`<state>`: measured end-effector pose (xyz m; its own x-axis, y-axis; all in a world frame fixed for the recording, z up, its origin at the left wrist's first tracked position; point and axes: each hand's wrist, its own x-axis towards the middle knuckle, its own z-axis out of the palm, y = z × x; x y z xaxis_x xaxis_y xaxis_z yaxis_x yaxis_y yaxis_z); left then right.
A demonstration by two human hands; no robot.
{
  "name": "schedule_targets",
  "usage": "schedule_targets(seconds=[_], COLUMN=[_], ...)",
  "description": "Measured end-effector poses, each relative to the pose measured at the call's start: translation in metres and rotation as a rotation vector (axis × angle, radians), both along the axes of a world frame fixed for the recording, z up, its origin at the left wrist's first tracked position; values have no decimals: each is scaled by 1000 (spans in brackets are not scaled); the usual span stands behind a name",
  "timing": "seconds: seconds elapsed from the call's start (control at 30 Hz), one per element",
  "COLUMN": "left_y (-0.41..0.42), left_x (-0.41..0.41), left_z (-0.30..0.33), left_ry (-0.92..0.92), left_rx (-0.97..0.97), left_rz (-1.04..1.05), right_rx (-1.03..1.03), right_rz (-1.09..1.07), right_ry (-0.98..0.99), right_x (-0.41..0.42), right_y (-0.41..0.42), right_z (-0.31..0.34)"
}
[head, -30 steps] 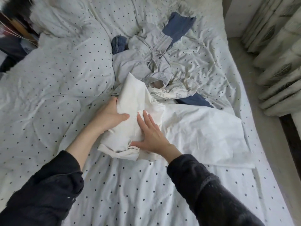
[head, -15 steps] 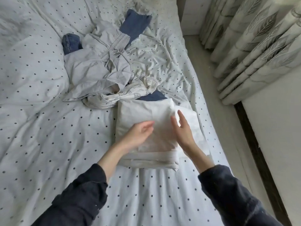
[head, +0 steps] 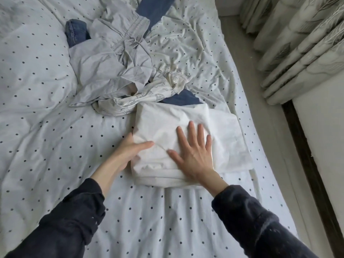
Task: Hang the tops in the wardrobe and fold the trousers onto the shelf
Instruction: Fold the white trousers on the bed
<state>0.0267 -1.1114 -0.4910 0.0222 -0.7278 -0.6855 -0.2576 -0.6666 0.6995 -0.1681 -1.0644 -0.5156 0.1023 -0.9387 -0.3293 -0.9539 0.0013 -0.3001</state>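
Presently, as observed:
Item under work: white folded trousers (head: pixel 167 123), lying on the bed (head: pixel 46 127) near its right edge, folded into a thick rectangular stack.
Lower layer: a flatter white panel of the same cloth sticks out to the right from beneath the stack.
Right hand (head: pixel 193 157): flat on top of the stack, fingers straight and spread, palm down; nothing gripped.
Left hand (head: pixel 128 151): at the stack's left edge, thumb lying over the top, fingers tucked beneath the fold; it holds that edge.
Heap beyond the stack: crumpled grey garment (head: pixel 111 71), cream printed garment (head: pixel 158 92) touching the stack's far left corner, dark blue cloth (head: pixel 182 99) showing just behind the stack.
Further back: denim piece (head: pixel 75 34) beside the grey garment.
Right of bed: floor strip, then patterned curtains (head: pixel 297 43).
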Motion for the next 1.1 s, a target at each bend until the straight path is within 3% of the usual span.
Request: schedule_targets(seconds=[0.23,0.33,0.43,0.57,0.67,0.73,0.83,0.93,1.1], left_y=[-20,-29,-33,-21,-9,-1,11,17,8], left_x=[-2,-14,-47,-110,-160,-176,-176,-159,-122], left_z=[57,86,110,113,90,73,49,27,6], left_ry=[-175,-272,-167,-136,-241,-414,-651,-795,-857], left_rx=[-274,-328,-328,-222,-190,-202,-309,-435,-801], left_rz=[-24,-75,-167,-550,-863,-1084,-1306,-1423,-1438], right_rx=[32,103,192,315,357,298,98,105,172], right_rz=[-17,-73,-300,-716,-844,-893,-806,-536,-403], right_ry=[-242,-500,-808,-1276,-1572,-1454,-787,-270,-169], right_x=[21,19,-11,-79,-127,-141,-146,-128,-95], right_y=[-15,-29,-36,-30,-22,-19,-14,-11,7], right_z=[4,10,27,58,80,81,63,42,6])
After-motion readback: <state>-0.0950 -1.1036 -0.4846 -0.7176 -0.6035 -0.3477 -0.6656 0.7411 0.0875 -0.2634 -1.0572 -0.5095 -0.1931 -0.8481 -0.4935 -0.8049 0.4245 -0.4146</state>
